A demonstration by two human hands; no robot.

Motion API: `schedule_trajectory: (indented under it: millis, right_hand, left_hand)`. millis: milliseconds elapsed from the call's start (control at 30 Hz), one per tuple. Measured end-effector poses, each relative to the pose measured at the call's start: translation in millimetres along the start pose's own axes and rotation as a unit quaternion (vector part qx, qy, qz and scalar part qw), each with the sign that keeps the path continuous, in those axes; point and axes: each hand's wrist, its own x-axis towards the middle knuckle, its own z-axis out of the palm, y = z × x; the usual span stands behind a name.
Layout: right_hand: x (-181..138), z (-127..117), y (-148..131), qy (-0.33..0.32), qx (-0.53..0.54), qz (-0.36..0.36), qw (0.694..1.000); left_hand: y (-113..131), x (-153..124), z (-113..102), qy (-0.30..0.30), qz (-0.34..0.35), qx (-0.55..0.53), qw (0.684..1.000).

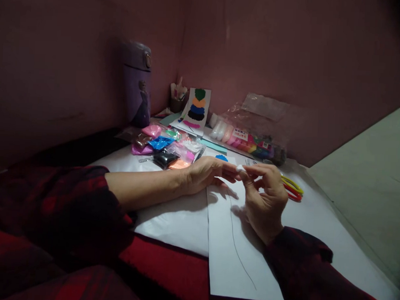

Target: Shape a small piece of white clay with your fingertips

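Between the thumb and forefinger of my right hand (267,192) is a small lump of white modelling clay (240,168). My left hand (208,173) is held palm up with its fingers stretched out, and its fingertips are at the lump. Both hands hover over a white paper sheet (230,248) that carries a long curved pencil line. Near the top of this sheet lies a blue patch of clay (221,158), partly behind my hands.
Bagged coloured clay (162,142) lies left of the sheet. A larger clear bag of clay (245,138) is at the back. Beside it stands a card with coloured patches (197,110). A purple bottle (137,85) is back left. Yellow and red scissor-like handles (293,188) lie right.
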Motion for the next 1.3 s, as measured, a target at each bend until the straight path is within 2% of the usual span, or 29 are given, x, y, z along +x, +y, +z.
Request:
schedule_trajectory:
  millis: [100,267,433,533,667,867,1033,1167,1300]
  right_hand:
    - [1,0,1,0.009,0.0,0.014,1.0]
    - [1,1,4,-0.05,-0.005,-0.009,0.999]
    - [-3,3,7,0.022,0.071,0.061,0.995]
    - [-4,4,8,0.023,0.082,0.087,0.993]
    - [-3,4,6,-0.04,0.031,0.063,0.997]
    - [-2,1,1,0.004,0.078,0.07,0.994]
    - [-1,1,-2,-0.048,0.072,0.023,0.996]
    - [0,1,-2,-0.072,0.061,0.023,0.995]
    - [-1,-1,-2,-0.063,0.118,0.027,0.991]
  left_hand:
    - [0,0,-1,0.005,0.003,-0.008,1.0]
    - [-2,1,-1,-0.021,0.0,0.011,1.0]
    - [-1,0,-2,0.019,-0.005,-0.02,1.0]
    - [0,0,-2,0.014,-0.008,-0.026,1.0]
    - [-2,2,-4,0.005,-0.006,-0.02,1.0]
    - [-2,2,-5,-0.001,-0.008,-0.028,1.0]
    - [-3,0,-2,0.009,0.009,0.01,1.0]
    - [-5,-1,-1,0.038,0.04,0.023,0.998]
    - [-4,0,0,0.081,0.044,0.009,0.996]
